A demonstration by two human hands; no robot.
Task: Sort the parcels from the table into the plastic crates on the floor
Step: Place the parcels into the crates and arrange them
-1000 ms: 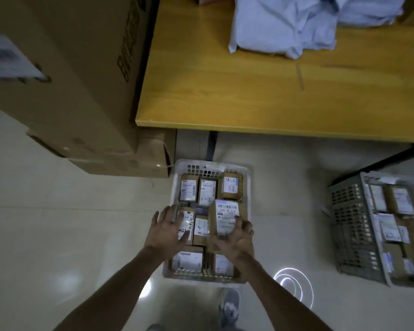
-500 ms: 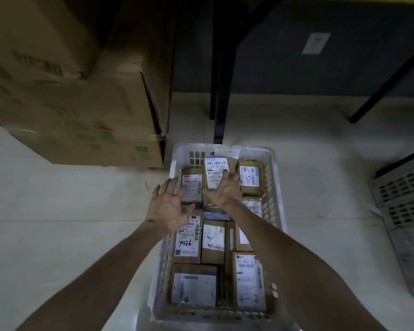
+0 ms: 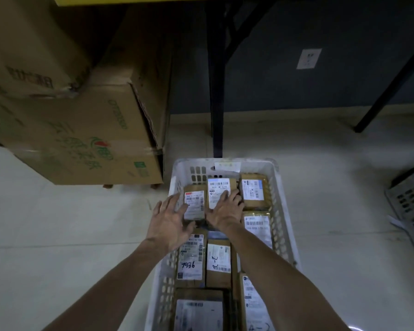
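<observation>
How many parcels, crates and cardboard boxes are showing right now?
Parcels: 8 showing, all in the white crate
Plastic crates: 2, that one and the grey crate
Cardboard boxes: 2, stacked
Total: 12

The white slotted plastic crate looks smooth and matt. The small brown cardboard parcels show a slight tape sheen and carry white paper labels. The large brown corrugated cardboard boxes are matt, and the pale tiled floor is glossy.
</observation>
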